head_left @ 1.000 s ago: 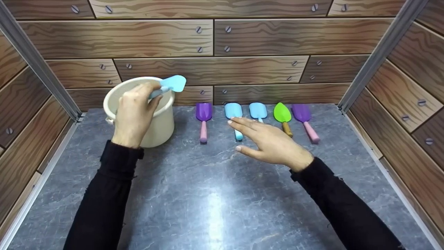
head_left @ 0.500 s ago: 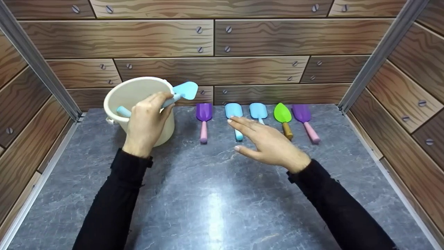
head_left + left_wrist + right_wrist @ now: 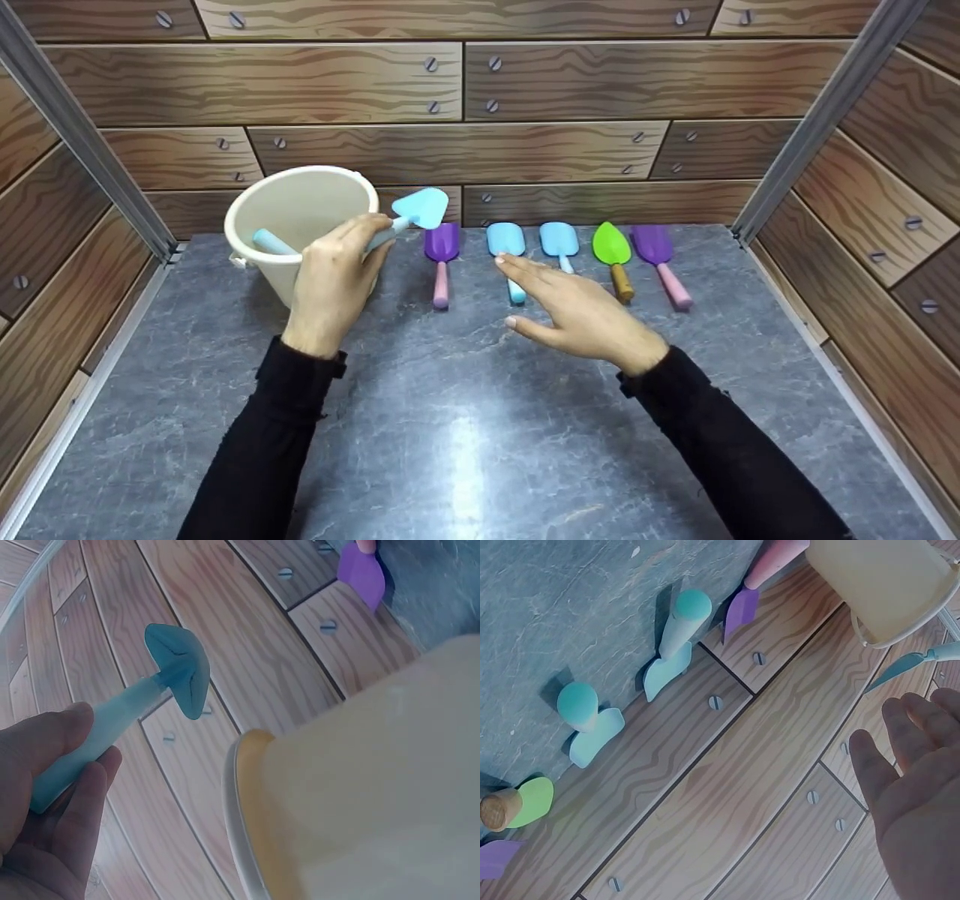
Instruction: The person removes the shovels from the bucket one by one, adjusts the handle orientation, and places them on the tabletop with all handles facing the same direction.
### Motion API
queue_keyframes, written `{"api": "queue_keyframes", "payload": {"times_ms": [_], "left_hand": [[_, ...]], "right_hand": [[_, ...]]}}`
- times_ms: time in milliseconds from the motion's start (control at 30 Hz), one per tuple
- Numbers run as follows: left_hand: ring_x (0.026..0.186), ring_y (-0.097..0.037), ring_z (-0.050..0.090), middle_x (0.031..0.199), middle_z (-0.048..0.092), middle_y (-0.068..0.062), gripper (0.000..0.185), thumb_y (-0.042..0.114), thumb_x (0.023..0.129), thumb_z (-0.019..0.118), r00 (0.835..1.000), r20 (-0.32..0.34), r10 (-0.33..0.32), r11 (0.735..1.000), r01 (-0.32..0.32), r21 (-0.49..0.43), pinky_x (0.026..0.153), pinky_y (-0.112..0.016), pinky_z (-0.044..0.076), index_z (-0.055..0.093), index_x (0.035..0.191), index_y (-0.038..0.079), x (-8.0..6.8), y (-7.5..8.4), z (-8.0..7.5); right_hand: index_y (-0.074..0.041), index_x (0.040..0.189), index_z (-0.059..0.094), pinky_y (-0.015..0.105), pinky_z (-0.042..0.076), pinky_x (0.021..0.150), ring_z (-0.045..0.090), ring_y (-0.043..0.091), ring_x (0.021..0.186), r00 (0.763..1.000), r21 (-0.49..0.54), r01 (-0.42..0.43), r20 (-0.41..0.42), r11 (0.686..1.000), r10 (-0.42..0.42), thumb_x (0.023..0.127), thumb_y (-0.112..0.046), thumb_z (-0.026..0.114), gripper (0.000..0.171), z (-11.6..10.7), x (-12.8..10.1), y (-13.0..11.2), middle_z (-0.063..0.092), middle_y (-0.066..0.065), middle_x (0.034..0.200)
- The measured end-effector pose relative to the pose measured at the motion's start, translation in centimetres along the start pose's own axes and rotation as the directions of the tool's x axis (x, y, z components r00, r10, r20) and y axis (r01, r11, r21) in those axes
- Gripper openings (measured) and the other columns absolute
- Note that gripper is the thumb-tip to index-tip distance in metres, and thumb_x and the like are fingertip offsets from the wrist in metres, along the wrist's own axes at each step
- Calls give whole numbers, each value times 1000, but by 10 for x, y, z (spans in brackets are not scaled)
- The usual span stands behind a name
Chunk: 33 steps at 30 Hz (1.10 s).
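Note:
My left hand (image 3: 334,281) pinches the handle of a light blue toy trowel (image 3: 422,207) between thumb and fingers, held up just right of the cream bucket (image 3: 259,271). In the left wrist view the trowel's blade (image 3: 184,669) points away from the hand, apart from the bucket's rim. Inside the bucket, another light blue handle (image 3: 273,242) leans against the near rim. My right hand (image 3: 581,315) hovers with straight fingers over the row of shovels and holds nothing. Below it lie two light blue shovels (image 3: 505,238), the second (image 3: 559,238) with its handle partly hidden.
A purple shovel (image 3: 441,241) with a pink handle lies right of the bucket. Farther right are a green trowel (image 3: 611,243) with a brown handle and another purple shovel (image 3: 652,244). Wood-patterned walls (image 3: 375,82) close in the grey marbled tabletop (image 3: 405,420).
My left hand has moved right and toward me, carrying the blue trowel out from over the bucket. The blue handle inside the bucket has come into sight. My right hand has barely moved.

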<state>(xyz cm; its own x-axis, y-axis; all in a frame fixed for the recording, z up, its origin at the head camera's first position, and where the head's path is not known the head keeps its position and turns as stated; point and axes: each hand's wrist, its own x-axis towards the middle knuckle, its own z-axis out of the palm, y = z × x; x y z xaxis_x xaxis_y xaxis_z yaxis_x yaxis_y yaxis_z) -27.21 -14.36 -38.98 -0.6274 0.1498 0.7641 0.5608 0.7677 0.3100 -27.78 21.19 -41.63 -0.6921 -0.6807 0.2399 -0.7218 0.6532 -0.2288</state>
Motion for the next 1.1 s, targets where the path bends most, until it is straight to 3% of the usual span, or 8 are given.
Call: {"api": "queue_keyframes", "payload": {"times_ms": [800, 1100], "left_hand": [[120, -37, 88, 126, 88, -19, 21, 5, 105, 87, 996, 44, 80, 997, -80, -18, 109, -47, 72, 84, 125, 1, -24, 9, 25], [116, -34, 89, 123, 89, -18, 22, 10, 105, 87, 990, 72, 120, 992, -116, -55, 105, -43, 74, 85, 125, 1, -29, 17, 38]], "right_hand": [[-12, 183, 39, 61, 57, 131, 57, 37, 167, 999, -2, 11, -36, 1000, -11, 120, -48, 67, 79, 15, 5, 3, 47, 13, 187], [-4, 176, 50, 62, 57, 131, 66, 43, 158, 988, 72, 18, -155, 997, -7, 118, -28, 73, 67, 25, 12, 5, 58, 20, 178]]}}
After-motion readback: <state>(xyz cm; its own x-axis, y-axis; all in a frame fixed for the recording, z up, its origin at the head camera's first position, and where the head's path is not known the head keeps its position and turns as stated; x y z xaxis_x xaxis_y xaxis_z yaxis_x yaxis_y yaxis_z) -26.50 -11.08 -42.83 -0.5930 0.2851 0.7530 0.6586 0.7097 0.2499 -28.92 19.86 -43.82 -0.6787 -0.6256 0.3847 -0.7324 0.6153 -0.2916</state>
